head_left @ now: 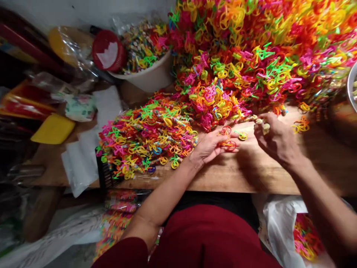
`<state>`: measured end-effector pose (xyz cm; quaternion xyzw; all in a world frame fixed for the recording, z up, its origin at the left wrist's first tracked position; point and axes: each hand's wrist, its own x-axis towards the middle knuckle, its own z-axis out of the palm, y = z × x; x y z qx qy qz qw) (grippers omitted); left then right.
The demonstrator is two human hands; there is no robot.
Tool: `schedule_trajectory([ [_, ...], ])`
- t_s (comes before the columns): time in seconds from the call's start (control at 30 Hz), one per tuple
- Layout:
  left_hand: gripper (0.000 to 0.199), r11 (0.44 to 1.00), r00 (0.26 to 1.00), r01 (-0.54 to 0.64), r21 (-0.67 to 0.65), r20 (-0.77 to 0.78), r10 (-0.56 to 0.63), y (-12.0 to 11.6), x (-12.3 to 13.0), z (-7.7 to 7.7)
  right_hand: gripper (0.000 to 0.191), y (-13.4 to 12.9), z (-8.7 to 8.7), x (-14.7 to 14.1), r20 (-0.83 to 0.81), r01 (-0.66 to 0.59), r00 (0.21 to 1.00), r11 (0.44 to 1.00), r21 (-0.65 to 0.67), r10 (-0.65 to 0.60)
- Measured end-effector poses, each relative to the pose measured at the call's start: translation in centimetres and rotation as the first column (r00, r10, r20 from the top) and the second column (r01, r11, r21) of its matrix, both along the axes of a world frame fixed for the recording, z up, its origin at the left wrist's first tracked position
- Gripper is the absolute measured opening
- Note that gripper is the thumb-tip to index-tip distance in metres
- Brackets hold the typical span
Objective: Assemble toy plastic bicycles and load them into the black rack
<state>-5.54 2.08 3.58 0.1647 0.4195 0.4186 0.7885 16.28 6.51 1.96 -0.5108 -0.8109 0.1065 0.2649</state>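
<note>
My left hand (209,147) is over the wooden table, its fingers holding a small red and orange plastic toy (229,145) with two wheel-like rings. Just beyond its fingertips lies a yellow and green plastic piece (242,136). My right hand (275,138) is closed around several small cream-coloured lumps (262,124), whose kind I cannot make out. To the left of my left hand is a heap of small colourful plastic toys (150,137), some with clear tubes. A much larger pile of bright plastic pieces (251,70) rises behind both hands.
A white tub (150,80) of mixed pieces stands at the back left, beside a red lid (108,50). White plastic bags (80,160) and a yellow sheet (52,128) lie at left. A metal bowl (351,87) borders the right. Below the table edge sits an open white sack (281,216).
</note>
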Motion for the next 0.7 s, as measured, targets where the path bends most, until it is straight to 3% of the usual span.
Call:
schedule_trajectory([
  [0.1, 0.018, 0.997, 0.997, 0.076, 0.007, -0.03, -0.076, -0.2, 0.6, -0.8, 0.019, -4.7, -0.9, 0.4, -0.377, -0.016, 0.923, 0.968, -0.249, -0.082],
  [0.23, 0.011, 0.988, 0.989, 0.14, -0.071, -0.046, -0.143, -0.5, 1.8, -1.8, 0.019, -7.5, -2.4, 1.3, -0.522, -0.069, 0.832, 0.897, -0.437, -0.19],
  [0.4, 0.012, 0.954, 0.955, 0.291, -0.072, -0.041, -0.295, -0.9, 2.6, -2.5, 0.009, -7.1, -2.5, 2.7, -0.492, -0.161, 0.868, 0.904, -0.397, -0.061],
  [0.53, 0.031, 0.9, 0.9, 0.436, 0.007, -0.04, -0.435, -1.2, 2.4, -2.9, 0.009, -7.6, -2.5, 3.4, -0.494, -0.173, 0.869, 0.911, -0.374, -0.038],
  [0.7, 0.047, 0.849, 0.849, 0.528, -0.028, 0.022, -0.527, -1.6, 2.2, -3.0, 0.011, -8.9, -2.5, 3.7, -0.532, -0.232, 0.846, 0.927, -0.295, 0.043],
])
